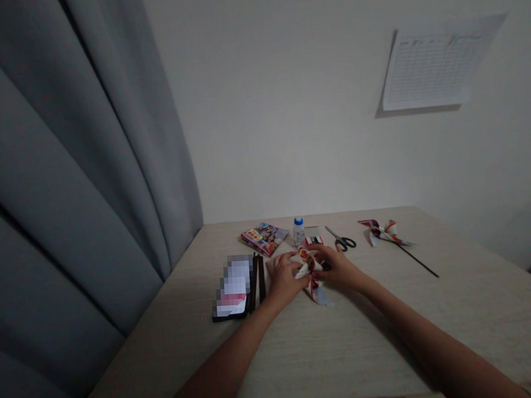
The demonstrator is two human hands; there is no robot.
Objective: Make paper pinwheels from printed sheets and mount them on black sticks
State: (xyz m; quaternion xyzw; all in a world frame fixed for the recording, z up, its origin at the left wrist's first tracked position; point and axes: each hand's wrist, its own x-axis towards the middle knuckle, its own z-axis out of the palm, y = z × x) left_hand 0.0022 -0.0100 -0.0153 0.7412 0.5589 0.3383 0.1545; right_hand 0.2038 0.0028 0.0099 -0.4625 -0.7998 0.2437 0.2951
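Note:
A paper pinwheel point(315, 290), white with red and yellow print, is held low over the table between my two hands. My left hand point(284, 276) grips its left side, fingers curled. My right hand point(339, 267) closes on the right side, with the fingertips near the pinwheel's middle. The fingers hide part of the folded paper. Just beyond my hands stand a clear bottle with a blue cap point(298, 231) and a small red and white box point(314, 240). Dark thin sticks point(261, 277) lie beside my left hand.
A phone point(232, 287) with a blurred screen lies on the left. Behind it is a stack of colourful printed paper point(265, 238). Black-handled scissors point(342, 240) lie at the back. Another pinwheel point(385, 231) on a dark stick rests right. A grey curtain point(88, 143) hangs along the left.

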